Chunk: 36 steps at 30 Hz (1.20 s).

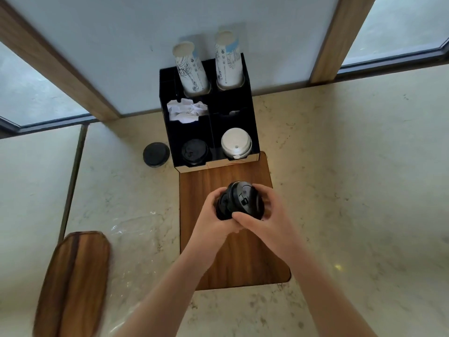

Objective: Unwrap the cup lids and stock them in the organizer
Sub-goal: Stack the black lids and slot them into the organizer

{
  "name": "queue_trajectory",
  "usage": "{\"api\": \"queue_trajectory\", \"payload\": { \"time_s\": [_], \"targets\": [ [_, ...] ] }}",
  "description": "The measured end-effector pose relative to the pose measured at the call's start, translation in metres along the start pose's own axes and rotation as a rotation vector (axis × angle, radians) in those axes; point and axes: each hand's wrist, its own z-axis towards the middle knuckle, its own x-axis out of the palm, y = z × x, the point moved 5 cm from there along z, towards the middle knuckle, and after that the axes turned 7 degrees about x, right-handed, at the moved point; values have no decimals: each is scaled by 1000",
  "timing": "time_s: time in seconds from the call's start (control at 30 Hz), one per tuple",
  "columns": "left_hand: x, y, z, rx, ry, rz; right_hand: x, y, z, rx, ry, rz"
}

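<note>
A stack of black cup lids (239,199) is held over the wooden board (243,259), below the black organizer (167,108). My left hand (215,215) grips the stack from the left and my right hand (263,212) grips it from the right, thumb across the front. The organizer's front left slot holds black lids (194,152) and its front right slot holds white lids (236,143). One loose black lid (156,154) lies on the counter left of the organizer. Clear plastic wrap (131,229) lies crumpled on the counter at the left.
Two stacks of paper cups (192,69) stand in the organizer's back slots, with white packets (187,110) in the middle left slot. A second wooden board (73,283) lies at the lower left. A wall and window frames close off the back of the marble counter (352,190).
</note>
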Motion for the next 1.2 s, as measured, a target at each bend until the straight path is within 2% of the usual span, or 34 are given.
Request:
{"api": "queue_trajectory", "payload": {
  "time_s": [0.13, 0.2, 0.33, 0.43, 0.57, 0.73, 0.8, 0.87, 0.93, 1.03, 1.1, 1.2],
  "targets": [
    [3, -13, -26, 21, 73, -128, 3, 7, -21, -14, -32, -70],
    [6, -18, -38, 7, 110, -268, 5, 10, -29, -9, -69, -95],
    [9, -24, -54, -112, 7, -634, 7, 10, -41, 31, -132, -61],
    [9, -24, -61, -152, -101, -694, 6, 8, -46, 111, -125, 189],
    [7, -26, -65, -143, -123, -685, 6, -5, -52, 396, -113, 713],
    [4, -29, -61, -142, -155, -780, 4, -5, -57, 487, -83, 923],
    [5, -27, -59, -158, -150, -811, 5, -4, -56, 523, -73, 862],
    [5, -26, -58, -165, -149, -787, 5, -2, -52, 507, -85, 626],
    [6, -25, -58, -147, -138, -753, 7, 7, -50, 380, -90, 353],
    [9, -28, -60, -48, -128, -642, 10, 20, -51, 234, -141, 87],
    [12, -32, -63, 38, -134, -503, 15, 25, -49, 199, -171, -7],
    [14, -35, -65, 108, -151, -317, 20, 30, -47, 163, -199, 8]
  ]
}}
